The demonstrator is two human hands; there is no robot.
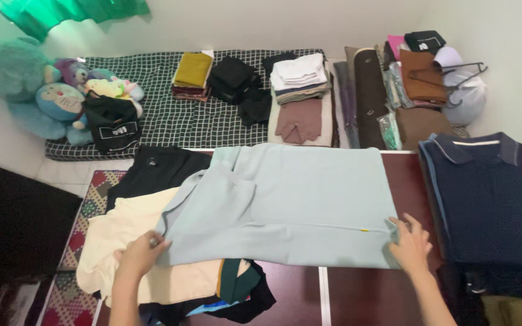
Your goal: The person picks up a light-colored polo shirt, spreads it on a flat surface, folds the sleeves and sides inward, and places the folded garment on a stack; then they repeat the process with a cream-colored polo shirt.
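Observation:
A pale blue garment (297, 199) lies spread flat across a dark red-brown table (364, 290). My left hand (140, 253) pinches its lower left corner. My right hand (411, 244) presses flat on its lower right corner, fingers apart. Under the left part of the garment lies a pile of unfolded clothes: a cream piece (128, 241), a black piece (152, 172), and dark green and black pieces (243, 290) at the front.
A navy polo shirt (490, 205) tops a stack at the table's right. Beyond the table, a checked mattress (164, 121) holds folded clothes stacks (300, 78), plush toys (55, 90) and a black bag (113, 124). Hangers and more clothes (436, 72) sit at the back right.

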